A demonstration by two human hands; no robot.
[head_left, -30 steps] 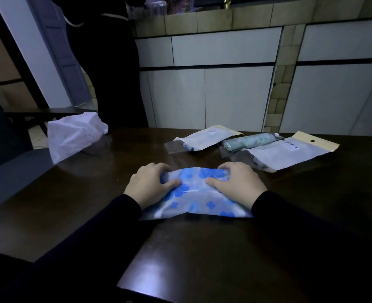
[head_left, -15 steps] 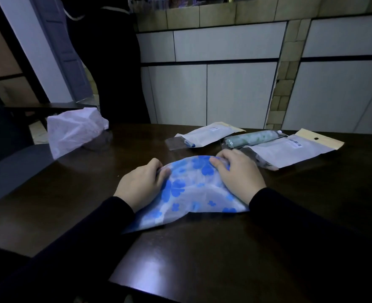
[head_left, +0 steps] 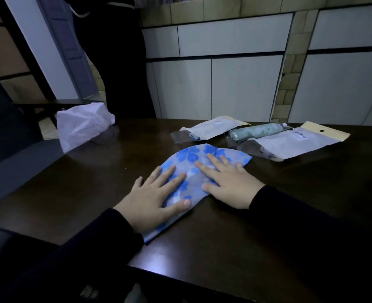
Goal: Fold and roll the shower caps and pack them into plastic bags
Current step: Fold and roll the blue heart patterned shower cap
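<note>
Head camera view, looking down and forward over a dark brown tabletop in dim light. A shower cap, pale translucent plastic printed with blue flowers, lies flattened near the middle of the tabletop, running from the near left to the far right. Both of the person's hands lie on it, palms down, in dark sleeves. The left hand has its fingers straight and spread, pressing the near half of the cap, with the thumb stretched across the plastic. The right hand is likewise flat with fingers extended, pressing the far half; neither hand grips anything.

Beyond the cap, toward the far right, three plastic bags lie side by side. A flat white bag is the leftmost. Next to it a clear bag holds a rolled green cap. A larger white bag with a yellowish header overlaps the front of that one. A crumpled whitish bag sits at the far left edge of the tabletop. White cabinet doors stand behind.
</note>
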